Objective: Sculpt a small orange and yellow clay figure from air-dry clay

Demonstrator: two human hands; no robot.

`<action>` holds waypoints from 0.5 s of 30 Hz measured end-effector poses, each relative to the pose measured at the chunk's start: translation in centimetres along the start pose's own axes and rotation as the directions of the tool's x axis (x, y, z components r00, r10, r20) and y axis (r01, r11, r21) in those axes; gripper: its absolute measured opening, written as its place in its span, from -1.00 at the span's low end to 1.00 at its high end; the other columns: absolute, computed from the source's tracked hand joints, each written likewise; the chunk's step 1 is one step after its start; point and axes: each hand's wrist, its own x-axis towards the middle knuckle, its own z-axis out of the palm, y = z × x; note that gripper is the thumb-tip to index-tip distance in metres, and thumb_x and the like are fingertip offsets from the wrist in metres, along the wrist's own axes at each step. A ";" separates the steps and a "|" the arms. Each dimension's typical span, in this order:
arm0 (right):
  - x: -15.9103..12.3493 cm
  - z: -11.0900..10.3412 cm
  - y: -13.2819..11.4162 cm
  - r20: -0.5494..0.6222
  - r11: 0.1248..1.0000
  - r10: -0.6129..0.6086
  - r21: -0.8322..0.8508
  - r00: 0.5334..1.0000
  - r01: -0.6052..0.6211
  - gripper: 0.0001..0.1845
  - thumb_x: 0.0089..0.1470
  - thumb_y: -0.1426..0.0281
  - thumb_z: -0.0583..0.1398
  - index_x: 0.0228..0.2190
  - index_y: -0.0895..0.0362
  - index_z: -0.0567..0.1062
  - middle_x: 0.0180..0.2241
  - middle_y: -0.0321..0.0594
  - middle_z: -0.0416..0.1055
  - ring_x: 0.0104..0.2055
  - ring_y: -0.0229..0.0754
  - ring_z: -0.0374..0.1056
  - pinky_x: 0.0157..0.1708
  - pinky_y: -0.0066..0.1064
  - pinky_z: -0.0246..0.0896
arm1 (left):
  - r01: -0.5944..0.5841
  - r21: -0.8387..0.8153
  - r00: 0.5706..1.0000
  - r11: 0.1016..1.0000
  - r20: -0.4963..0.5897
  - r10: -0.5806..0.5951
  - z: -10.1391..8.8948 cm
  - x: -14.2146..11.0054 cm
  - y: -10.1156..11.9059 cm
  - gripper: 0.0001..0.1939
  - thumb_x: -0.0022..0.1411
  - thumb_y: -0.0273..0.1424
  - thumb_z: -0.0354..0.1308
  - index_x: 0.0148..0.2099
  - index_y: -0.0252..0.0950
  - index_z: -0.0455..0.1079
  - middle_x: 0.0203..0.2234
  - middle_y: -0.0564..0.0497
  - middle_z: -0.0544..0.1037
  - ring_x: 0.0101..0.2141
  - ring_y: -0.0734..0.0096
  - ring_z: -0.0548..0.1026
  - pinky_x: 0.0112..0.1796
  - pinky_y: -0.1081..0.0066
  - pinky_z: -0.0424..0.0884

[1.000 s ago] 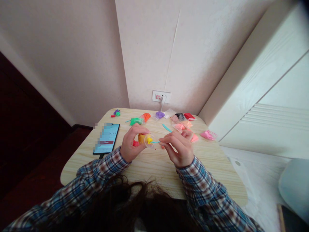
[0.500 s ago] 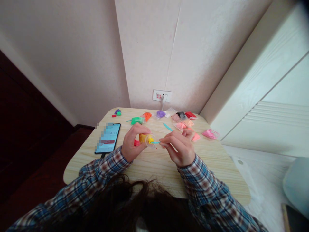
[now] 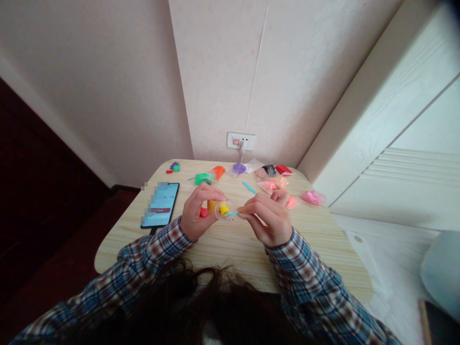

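My left hand [image 3: 199, 211] is closed around a small clear, round-rimmed container [image 3: 217, 216], its thumb and fingers gripping the sides. Yellow clay [image 3: 223, 210] shows inside the rim, with a darker yellow mass behind it. Between the thumb and fingertips of my right hand [image 3: 268, 218] is a thin blue modelling tool [image 3: 233, 213]; its tip reaches the yellow clay. A second blue tool [image 3: 249, 187] shows just beyond my right hand, partly hidden by it. Red clay [image 3: 203, 212] lies by my left hand, partly covered.
On the wooden table [image 3: 230, 258] lie a phone [image 3: 160, 205] at left and small clay bits [image 3: 175, 166] behind it. Bags of green [image 3: 203, 178], orange [image 3: 218, 172], purple [image 3: 239, 168], red [image 3: 283, 170] and pink clay [image 3: 313, 197] line the back and right. A wall socket [image 3: 241, 141] holds a plug.
Both hands stay almost in place. The blue tool's tip and the yellow clay inside the rim have shifted very slightly.
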 end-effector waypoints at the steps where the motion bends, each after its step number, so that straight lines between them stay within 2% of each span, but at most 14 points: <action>1: 0.0 0.0 0.0 0.000 1.000 0.003 0.000 1.000 -0.003 -0.86 0.13 0.42 0.10 -0.46 0.10 0.40 -0.53 -0.40 0.44 -0.49 -0.34 0.31 -0.31 -0.28 -0.18 | -0.003 -0.003 1.000 1.000 0.002 0.003 0.0 0.0 0.0 -0.69 0.02 -0.45 0.26 -0.15 -0.25 0.31 -0.33 -0.02 0.45 -0.29 0.34 0.46 -0.27 0.29 0.40; 10: -0.1 0.0 0.0 -0.012 1.000 -0.028 -0.011 1.000 0.028 -0.89 0.12 0.42 0.12 -0.44 0.12 0.39 -0.53 -0.38 0.44 -0.50 -0.33 0.31 -0.32 -0.28 -0.18 | -0.056 -0.040 0.998 0.998 0.004 0.056 -0.1 0.2 0.2 -0.68 0.03 -0.47 0.25 -0.13 -0.25 0.32 -0.32 -0.03 0.43 -0.28 0.32 0.45 -0.28 0.27 0.40; 15: 0.0 -0.1 0.1 -0.010 0.999 -0.039 -0.017 0.999 0.038 -0.89 0.12 0.42 0.12 -0.45 0.11 0.39 -0.54 -0.39 0.45 -0.49 -0.33 0.30 -0.32 -0.28 -0.18 | -0.058 -0.031 0.998 0.998 0.003 0.058 -0.1 0.3 0.3 -0.72 0.06 -0.42 0.23 -0.14 -0.25 0.32 -0.33 -0.03 0.43 -0.28 0.32 0.45 -0.28 0.26 0.41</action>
